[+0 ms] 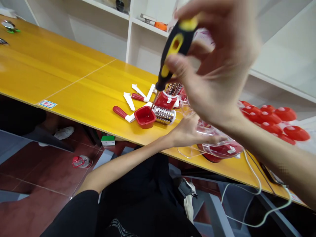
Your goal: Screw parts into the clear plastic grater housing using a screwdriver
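My right hand (pixel 217 62), raised close to the camera and slightly blurred, is closed around a black and yellow screwdriver (pixel 172 49). Its thin shaft points down, the tip appearing over a red square hopper (pixel 145 118); I cannot tell if they touch. My left hand (pixel 184 133) is closed on a clear plastic part (pixel 209 128) above a red base (pixel 222 151) at the table edge. Beside the hopper lies a metal grater drum (pixel 166 116). Behind it stands a red grater body (pixel 165 99). White-and-red crank handles (pixel 120 112) lie to the left.
Several red rounded parts (pixel 285 113) lie at the right on the yellow table (pixel 81 85). White shelves (pixel 98 29) stand behind. A white cable (pixel 259 223) hangs off the front edge near a phone (pixel 271 174). A bottle (pixel 82 161) is on the floor.
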`<action>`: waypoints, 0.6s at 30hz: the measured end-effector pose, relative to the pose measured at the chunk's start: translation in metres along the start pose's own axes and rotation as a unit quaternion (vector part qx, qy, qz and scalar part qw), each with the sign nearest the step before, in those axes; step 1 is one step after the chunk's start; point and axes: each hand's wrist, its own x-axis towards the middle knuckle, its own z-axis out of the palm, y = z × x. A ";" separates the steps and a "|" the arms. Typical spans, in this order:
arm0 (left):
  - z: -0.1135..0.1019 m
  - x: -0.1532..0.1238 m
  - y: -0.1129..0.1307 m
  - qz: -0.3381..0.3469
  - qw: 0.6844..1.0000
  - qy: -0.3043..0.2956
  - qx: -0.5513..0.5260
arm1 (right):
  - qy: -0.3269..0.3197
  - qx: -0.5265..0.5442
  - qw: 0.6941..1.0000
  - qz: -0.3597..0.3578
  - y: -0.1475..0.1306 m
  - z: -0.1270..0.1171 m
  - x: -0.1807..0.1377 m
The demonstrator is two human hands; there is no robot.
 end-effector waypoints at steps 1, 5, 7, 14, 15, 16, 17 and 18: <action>0.000 0.000 0.000 -0.002 1.000 -0.001 -0.001 | -0.005 -0.002 1.000 -0.001 0.000 0.000 -0.001; 0.000 0.001 -0.001 -0.002 1.000 -0.007 -0.013 | -0.007 -0.013 1.000 0.010 -0.003 -0.003 -0.008; -0.001 0.001 -0.001 0.003 1.000 -0.008 -0.016 | -0.002 -0.017 1.000 0.014 -0.005 -0.004 -0.010; -0.002 0.000 0.003 -0.004 1.000 -0.001 -0.012 | 0.008 0.001 1.000 0.010 0.001 -0.007 -0.006; -0.002 0.000 0.003 -0.005 1.000 0.001 -0.011 | 0.022 0.016 1.000 0.007 0.003 -0.007 -0.006; -0.001 0.000 0.003 -0.005 1.000 0.002 -0.011 | 0.028 0.028 0.999 0.006 0.004 -0.007 -0.005; -0.001 0.000 0.003 -0.006 1.000 0.000 -0.011 | 0.031 0.035 0.999 0.010 0.005 -0.007 -0.005; -0.001 0.000 0.003 -0.005 1.000 -0.003 -0.013 | 0.042 0.041 0.998 -0.005 0.006 -0.008 -0.006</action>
